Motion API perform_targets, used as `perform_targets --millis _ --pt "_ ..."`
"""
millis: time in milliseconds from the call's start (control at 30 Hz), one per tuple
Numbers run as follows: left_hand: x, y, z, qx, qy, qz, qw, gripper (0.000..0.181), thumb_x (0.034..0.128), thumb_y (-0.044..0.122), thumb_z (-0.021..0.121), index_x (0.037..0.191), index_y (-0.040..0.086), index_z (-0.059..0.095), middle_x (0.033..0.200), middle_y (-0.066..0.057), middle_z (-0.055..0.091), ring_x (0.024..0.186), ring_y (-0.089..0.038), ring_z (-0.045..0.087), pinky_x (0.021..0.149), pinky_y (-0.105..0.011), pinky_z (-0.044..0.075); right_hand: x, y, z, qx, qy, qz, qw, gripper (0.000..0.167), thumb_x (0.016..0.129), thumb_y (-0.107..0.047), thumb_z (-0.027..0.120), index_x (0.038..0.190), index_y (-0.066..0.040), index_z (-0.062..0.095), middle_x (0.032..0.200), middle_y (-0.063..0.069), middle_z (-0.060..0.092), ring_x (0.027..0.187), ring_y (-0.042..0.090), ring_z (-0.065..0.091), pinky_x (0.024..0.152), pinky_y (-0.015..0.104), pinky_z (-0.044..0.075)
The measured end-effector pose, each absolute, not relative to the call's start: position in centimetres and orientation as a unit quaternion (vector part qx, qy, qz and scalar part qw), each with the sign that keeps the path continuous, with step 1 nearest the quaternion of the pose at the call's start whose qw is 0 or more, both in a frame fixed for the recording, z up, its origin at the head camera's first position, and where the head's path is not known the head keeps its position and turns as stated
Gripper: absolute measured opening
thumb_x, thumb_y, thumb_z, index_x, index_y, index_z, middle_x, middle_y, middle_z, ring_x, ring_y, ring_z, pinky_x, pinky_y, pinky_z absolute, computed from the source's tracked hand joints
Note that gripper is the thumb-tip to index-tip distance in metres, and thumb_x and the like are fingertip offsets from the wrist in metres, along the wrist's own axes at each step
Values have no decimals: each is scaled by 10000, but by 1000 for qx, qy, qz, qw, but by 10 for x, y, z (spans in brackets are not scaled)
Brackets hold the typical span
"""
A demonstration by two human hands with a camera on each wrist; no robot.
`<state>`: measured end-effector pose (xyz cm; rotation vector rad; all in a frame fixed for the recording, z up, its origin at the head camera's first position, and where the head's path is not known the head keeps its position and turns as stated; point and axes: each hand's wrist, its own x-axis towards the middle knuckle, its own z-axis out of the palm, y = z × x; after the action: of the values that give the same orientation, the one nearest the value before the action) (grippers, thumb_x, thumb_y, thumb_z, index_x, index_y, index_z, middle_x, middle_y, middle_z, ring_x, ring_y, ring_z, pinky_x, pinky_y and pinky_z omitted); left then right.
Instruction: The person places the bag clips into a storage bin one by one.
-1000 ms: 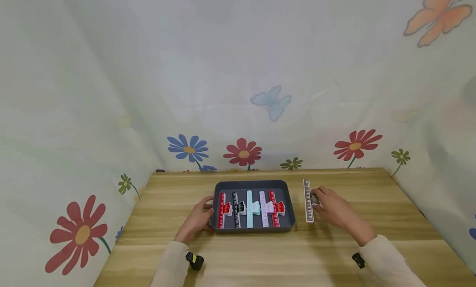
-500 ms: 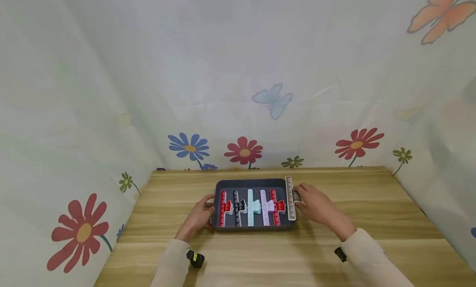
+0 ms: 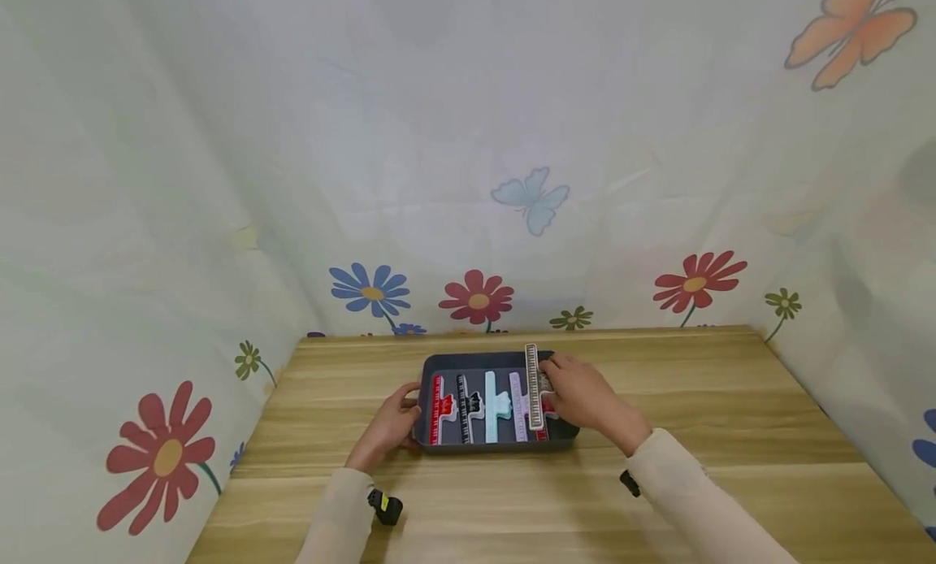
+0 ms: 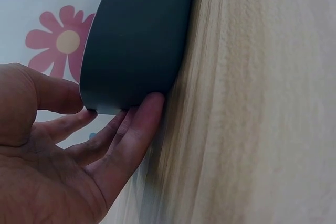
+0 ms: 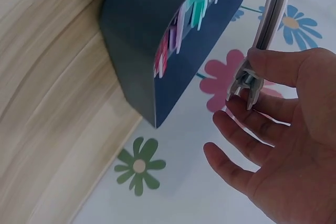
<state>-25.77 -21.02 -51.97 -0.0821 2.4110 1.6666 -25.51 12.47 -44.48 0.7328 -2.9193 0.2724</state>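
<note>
My right hand [image 3: 591,397] pinches a long white clip [image 3: 535,389] patterned like piano keys, between thumb and fingers. It hovers over the right part of a dark grey tray [image 3: 497,448], and the right wrist view shows the clip [image 5: 270,19] apart from the tray wall. My left hand [image 3: 391,426] holds the tray's left end, thumb at the rim and fingers against the outer wall. Side by side inside lie a red clip [image 3: 436,422], a black clip [image 3: 464,418], a mint clip [image 3: 491,405], a lilac clip [image 3: 517,409] and another red clip [image 3: 543,436], mostly hidden.
The tray stands on a wood-grain table [image 3: 468,499] with tabletop on all sides of it. A pale curtain [image 3: 409,141] printed with flowers and butterflies rises behind the table and at both sides.
My right hand has carried the white clip leftward, from beside the tray, across its right rim, to above the right-hand red clip. The left hand and tray have stayed put.
</note>
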Motion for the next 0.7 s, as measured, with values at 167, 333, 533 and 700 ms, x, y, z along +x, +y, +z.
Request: perform_targets --millis 167,333,533,700 --pt "-258 -212 -521 -29 816 568 107 507 996 47 438 1495 101 363 1363 -318 499 864 -277 677 556 -446 601 -259 110 -449 249 -963 88 44 486 917 -286 676 1311 -19 580 1278 142 610 1179 322 583 980 512 513" --pt "-257 -214 -522 -29 815 569 107 508 996 46 435 1495 101 362 1363 -327 491 860 -281 673 560 -444 603 -262 95 -453 242 -966 87 25 501 907 -328 684 1315 -53 590 1287 124 611 1191 311 575 990 525 504" --pt "-256 -213 -521 -28 819 563 112 508 1001 54 434 1500 108 355 1380 -325 482 896 -293 677 561 -435 604 -265 83 -461 248 -966 74 13 499 894 -343 702 1308 -82 600 1253 102 619 1164 293 582 973 505 509" --pt "-256 -211 -518 -30 818 564 109 506 1004 60 433 1502 112 357 1382 -319 482 910 -301 676 564 -432 604 -269 73 -464 262 -963 55 19 454 877 -344 723 1252 -106 629 1186 79 635 1071 264 606 920 468 538"
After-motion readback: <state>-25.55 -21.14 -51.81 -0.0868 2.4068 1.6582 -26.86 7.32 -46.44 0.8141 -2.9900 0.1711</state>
